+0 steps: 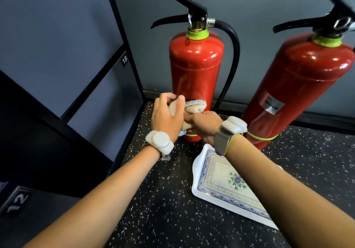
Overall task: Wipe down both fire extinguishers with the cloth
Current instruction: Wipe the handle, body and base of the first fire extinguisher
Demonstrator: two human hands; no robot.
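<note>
Bunching soft cream terry cloth w/ both hands, low in front of left red steel extinguisher.
Left hand & right hand both grip cloth; limp, light, take it bunched. Cylinders prob heavy, slick.

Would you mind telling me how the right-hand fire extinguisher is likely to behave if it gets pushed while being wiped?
The right fire extinguisher is tall and narrow and appears to lean, so a sideways push could probably tip it. Its glossy red shell looks slippery. Being a metal cylinder, it would likely be heavy and roll if it fell.
</note>
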